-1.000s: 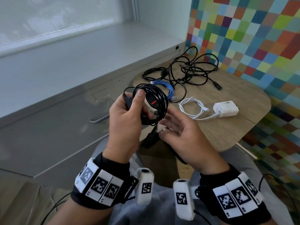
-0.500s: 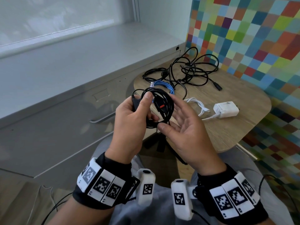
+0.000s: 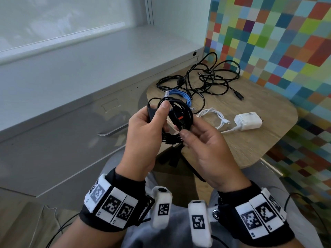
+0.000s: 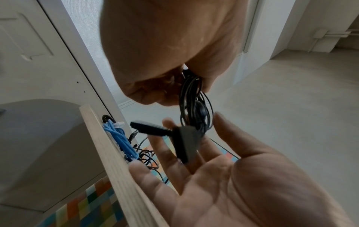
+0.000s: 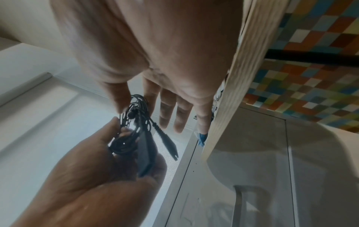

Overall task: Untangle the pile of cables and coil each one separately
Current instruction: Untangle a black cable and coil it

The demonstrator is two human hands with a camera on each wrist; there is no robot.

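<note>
From the head view, the left hand gripped a coiled black cable above the near edge of the wooden table, thumb pressed over the loops, while the right hand pinched the coil's lower side at 5 o'clock between thumb and forefinger. At 12 o'clock from the coil lay a blue cable, farther back a tangle of black cables, and at 3 o'clock a white charger with its cable. In the left wrist view the left hand clutched the coil from above with the right hand at 6 o'clock, and in the right wrist view the right hand pinched the coil at its thumb while the other fingers stayed straight.

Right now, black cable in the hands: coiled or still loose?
Coiled. The black cable sits in stacked loops gripped by the left hand, thumb on top; the right hand pinches its lower edge. Whether the end is secured: cannot tell.
</note>
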